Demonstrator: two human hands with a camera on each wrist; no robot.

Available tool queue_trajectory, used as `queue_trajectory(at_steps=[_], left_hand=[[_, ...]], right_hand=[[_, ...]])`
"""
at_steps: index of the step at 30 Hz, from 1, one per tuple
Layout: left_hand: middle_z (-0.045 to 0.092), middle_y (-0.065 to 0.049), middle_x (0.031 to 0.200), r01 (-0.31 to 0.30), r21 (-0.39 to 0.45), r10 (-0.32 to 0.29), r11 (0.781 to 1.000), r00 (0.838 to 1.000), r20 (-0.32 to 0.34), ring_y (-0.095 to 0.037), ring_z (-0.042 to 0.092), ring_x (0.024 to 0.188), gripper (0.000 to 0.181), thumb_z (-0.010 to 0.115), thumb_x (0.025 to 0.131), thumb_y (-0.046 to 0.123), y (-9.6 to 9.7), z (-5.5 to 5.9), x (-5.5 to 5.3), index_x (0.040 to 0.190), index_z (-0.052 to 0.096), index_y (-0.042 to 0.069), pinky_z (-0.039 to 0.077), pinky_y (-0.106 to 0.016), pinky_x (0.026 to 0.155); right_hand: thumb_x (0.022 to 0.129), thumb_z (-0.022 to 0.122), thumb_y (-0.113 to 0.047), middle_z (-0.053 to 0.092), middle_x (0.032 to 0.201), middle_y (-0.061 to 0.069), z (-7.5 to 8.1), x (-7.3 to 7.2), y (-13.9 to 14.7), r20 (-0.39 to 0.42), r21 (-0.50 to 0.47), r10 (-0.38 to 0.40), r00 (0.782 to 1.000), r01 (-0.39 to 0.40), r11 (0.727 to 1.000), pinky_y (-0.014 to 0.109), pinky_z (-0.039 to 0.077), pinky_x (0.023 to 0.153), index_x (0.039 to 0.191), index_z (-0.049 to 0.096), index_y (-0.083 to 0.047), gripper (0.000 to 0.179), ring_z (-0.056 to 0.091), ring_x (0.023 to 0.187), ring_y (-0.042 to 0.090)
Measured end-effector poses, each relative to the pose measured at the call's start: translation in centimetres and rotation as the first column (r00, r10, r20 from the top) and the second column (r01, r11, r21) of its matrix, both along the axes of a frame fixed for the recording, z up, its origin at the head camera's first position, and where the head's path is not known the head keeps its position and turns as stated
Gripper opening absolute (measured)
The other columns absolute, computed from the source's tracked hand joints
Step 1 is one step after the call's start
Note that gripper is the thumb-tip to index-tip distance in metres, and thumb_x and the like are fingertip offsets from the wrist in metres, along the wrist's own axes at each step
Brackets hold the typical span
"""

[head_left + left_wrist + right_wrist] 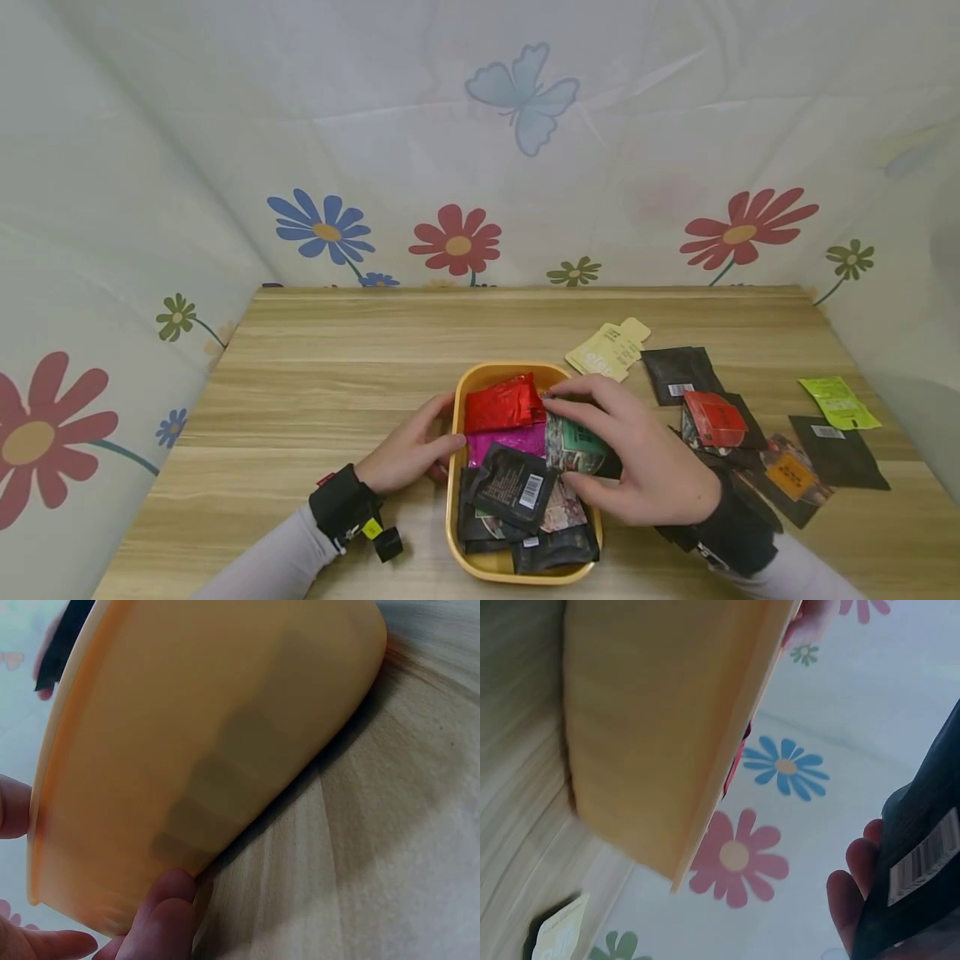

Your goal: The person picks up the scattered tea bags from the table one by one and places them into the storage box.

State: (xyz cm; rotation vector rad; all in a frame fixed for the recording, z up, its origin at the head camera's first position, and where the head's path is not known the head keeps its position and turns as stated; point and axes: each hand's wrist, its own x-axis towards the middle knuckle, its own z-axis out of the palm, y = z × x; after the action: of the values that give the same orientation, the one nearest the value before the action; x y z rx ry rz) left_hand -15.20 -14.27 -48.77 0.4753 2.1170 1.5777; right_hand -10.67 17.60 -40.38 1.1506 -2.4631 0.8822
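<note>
An orange-yellow plastic bin [454, 500] holds a pile of packets. My left hand [408, 450] grips its left side, thumb at the rim and fingertips [169, 915] against the outer wall low down near the table. Over the bin's right side, my right hand [645, 458] holds a packet with a green label [573, 446] between thumb and fingers. Its dark back with a barcode shows in the right wrist view, where the packet [915, 877] is above the rim. Inside the bin are red packets [498, 406], a magenta packet [510, 440] and several black ones, a barcoded black packet [513, 487] on top.
Several packets lie on the wooden table [330, 358] right of the bin: a pale yellow packet [603, 352], a black packet [678, 371], a red-labelled packet [716, 419], an orange-labelled packet [791, 475] and a lime packet [836, 402]. A flower-printed curtain [390, 125] borders the table.
</note>
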Motion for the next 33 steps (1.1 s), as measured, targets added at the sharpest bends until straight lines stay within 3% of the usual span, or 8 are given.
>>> queue_trajectory(at_steps=[11,14,20,26,33], left_hand=[[0.042,-0.011,0.149,-0.009,-0.011,0.009,1.000,1.000,0.003,-0.025,0.069,0.074,0.069,0.059,0.096,0.030,0.0,0.0,0.1,0.156,0.030,0.016,0.059,-0.042,0.060],[0.042,-0.011,0.149,-0.008,-0.009,0.008,1.000,1.000,0.007,-0.026,0.069,0.074,0.068,0.059,0.096,0.030,0.0,0.0,0.0,0.156,0.030,0.016,0.059,-0.042,0.060],[0.042,-0.011,0.149,-0.003,0.014,0.003,1.000,1.000,0.015,-0.027,0.070,0.074,0.067,0.059,0.097,0.027,0.0,-0.1,0.0,0.156,0.030,0.016,0.059,-0.043,0.060],[0.042,-0.011,0.149,-0.001,0.020,0.001,1.000,1.000,0.011,-0.027,0.069,0.074,0.068,0.059,0.097,0.028,0.0,-0.2,0.0,0.156,0.030,0.015,0.059,-0.044,0.059],[0.041,-0.010,0.150,0.002,0.015,-0.002,1.000,1.000,0.004,-0.027,0.070,0.075,0.066,0.059,0.097,0.028,0.0,-0.2,-0.1,0.156,0.031,0.018,0.058,-0.044,0.059]], right_hand=[[0.077,0.081,-0.040,0.045,0.149,-0.001,-0.1,1.6,-1.6,-0.022,-0.008,0.111,0.994,-0.111,0.994,0.041,0.048,0.101,0.145,0.053,-0.025,0.075,0.044,0.131,0.015],[0.077,0.078,-0.049,0.039,0.155,-0.001,-0.1,1.9,-1.8,0.024,0.040,0.123,0.992,-0.124,0.991,0.045,0.047,0.102,0.150,0.048,-0.027,0.082,0.040,0.136,0.015],[0.072,0.074,-0.065,0.012,0.167,-0.001,-0.1,1.7,-1.7,0.166,0.165,0.105,0.981,-0.133,0.977,0.057,0.039,0.107,0.162,0.023,-0.027,0.110,0.016,0.151,0.021],[0.068,0.079,-0.063,0.011,0.168,0.001,-0.1,-0.1,0.3,0.100,0.170,-0.007,0.995,-0.010,0.985,0.056,0.041,0.105,0.162,0.022,-0.026,0.116,0.017,0.151,0.024],[0.070,0.072,-0.070,0.021,0.165,0.005,-0.9,-3.2,4.2,-0.039,0.253,-0.192,0.981,0.195,0.948,0.062,0.033,0.109,0.159,0.032,-0.021,0.108,0.024,0.148,0.031]])
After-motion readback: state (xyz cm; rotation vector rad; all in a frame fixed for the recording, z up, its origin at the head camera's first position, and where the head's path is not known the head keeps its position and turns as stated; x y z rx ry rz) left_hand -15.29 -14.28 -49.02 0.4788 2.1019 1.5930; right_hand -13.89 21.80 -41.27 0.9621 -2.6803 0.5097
